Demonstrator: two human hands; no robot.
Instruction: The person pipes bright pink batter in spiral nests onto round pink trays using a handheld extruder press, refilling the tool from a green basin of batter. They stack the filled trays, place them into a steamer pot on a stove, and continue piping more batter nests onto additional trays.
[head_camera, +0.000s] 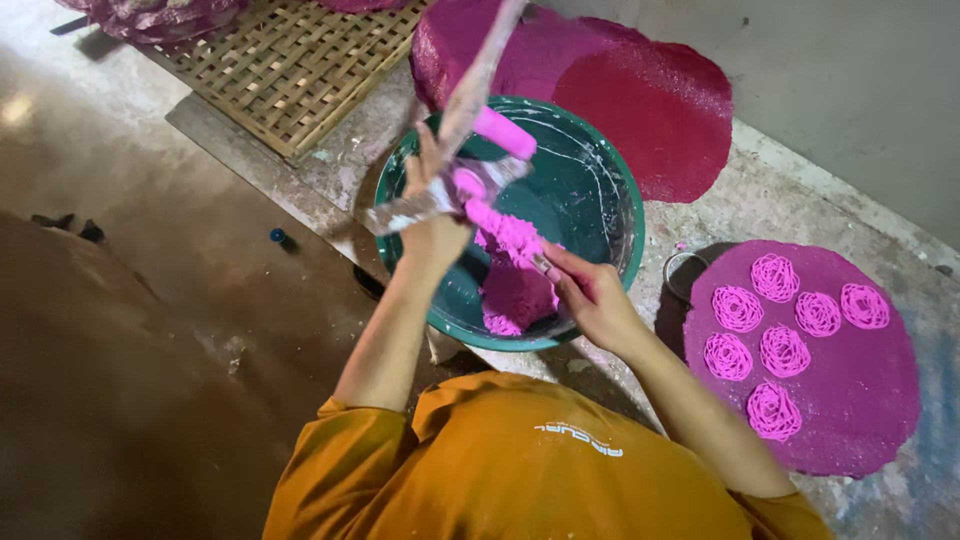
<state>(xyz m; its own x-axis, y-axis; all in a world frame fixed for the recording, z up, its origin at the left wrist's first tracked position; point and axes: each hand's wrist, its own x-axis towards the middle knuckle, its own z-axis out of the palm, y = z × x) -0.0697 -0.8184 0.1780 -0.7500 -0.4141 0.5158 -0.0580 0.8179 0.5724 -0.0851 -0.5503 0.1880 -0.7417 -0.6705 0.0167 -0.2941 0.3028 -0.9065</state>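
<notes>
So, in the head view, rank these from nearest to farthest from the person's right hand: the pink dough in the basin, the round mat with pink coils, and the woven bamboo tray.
From the right hand:
1. Pink dough in the green basin: at the fingers, touching.
2. Round mat carrying pink coils: on the floor out to the hand's right.
3. Woven bamboo tray: far upper left, beyond the basin.

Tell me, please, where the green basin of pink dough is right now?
In the head view the green basin sits at centre, under both hands, just above the orange shirt, with a round magenta mat bearing pink coils to its right.
</notes>
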